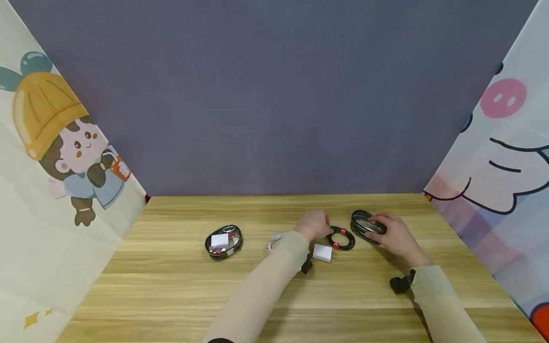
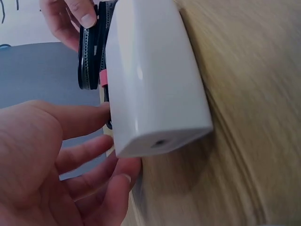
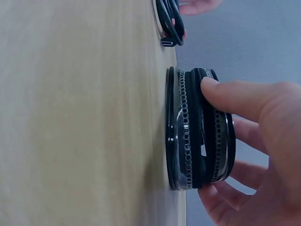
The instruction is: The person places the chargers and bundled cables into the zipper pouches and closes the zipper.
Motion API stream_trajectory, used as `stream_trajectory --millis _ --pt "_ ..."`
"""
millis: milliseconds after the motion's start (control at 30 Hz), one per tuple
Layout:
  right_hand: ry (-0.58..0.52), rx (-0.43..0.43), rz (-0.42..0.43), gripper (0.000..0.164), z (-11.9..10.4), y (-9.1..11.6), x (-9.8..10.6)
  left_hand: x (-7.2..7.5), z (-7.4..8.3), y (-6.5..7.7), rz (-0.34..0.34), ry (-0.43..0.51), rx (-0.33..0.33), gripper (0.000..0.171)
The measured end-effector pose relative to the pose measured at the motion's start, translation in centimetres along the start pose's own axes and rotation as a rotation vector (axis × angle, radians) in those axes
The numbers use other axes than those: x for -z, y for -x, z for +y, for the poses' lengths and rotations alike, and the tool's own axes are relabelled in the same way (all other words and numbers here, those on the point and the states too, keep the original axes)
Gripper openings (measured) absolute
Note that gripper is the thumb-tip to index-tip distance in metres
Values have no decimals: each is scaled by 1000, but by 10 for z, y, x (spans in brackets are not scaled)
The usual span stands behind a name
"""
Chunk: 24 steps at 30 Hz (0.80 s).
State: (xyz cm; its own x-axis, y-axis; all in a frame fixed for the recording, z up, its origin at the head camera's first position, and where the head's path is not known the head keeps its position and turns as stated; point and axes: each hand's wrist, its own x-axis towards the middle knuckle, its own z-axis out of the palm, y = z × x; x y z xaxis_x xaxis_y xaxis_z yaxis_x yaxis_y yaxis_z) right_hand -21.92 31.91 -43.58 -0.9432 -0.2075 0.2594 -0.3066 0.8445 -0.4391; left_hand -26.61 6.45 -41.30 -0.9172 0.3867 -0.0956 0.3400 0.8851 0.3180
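My right hand (image 1: pixel 395 236) grips a small oval zip case (image 3: pixel 192 136), black-edged with clear faces, which stands on the table at the right. Thumb and fingers lie over its zip side and top. My left hand (image 1: pixel 313 224) pinches the left edge of a coiled black cable (image 1: pixel 348 244) bound with red ties. Just in front of that coil is a white plug charger (image 1: pixel 322 253), its prongs pointing right; it fills much of the left wrist view. A white coiled cable (image 1: pixel 272 239) is partly hidden behind the left forearm.
A second clear oval case (image 1: pixel 224 243) lies to the left, with a white charger and something red showing in it. The wooden table (image 1: pixel 171 286) ends at a grey back panel (image 1: pixel 279 95). Printed cartoon cloths hang at both sides.
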Motion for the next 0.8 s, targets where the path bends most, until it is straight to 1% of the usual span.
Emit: stream_trajectory --millis 67,133,300,400,600,800 --pt "-9 -10 5 53 1 0 -2 -1 -1 -1 -9 25 18 17" --pt "-9 -20 6 54 1 0 -2 -2 -1 0 -16 52 21 18" --pt "1 -33 -15 55 -2 0 0 -1 0 3 -28 101 22 29" --pt "2 -44 -18 57 -4 0 1 -1 1 4 -31 110 11 33" --pt "-1 -56 -16 58 -4 0 2 -4 4 4 -32 112 2 29" --pt "-47 -82 -24 59 -2 1 3 -9 6 2 -32 166 14 22"
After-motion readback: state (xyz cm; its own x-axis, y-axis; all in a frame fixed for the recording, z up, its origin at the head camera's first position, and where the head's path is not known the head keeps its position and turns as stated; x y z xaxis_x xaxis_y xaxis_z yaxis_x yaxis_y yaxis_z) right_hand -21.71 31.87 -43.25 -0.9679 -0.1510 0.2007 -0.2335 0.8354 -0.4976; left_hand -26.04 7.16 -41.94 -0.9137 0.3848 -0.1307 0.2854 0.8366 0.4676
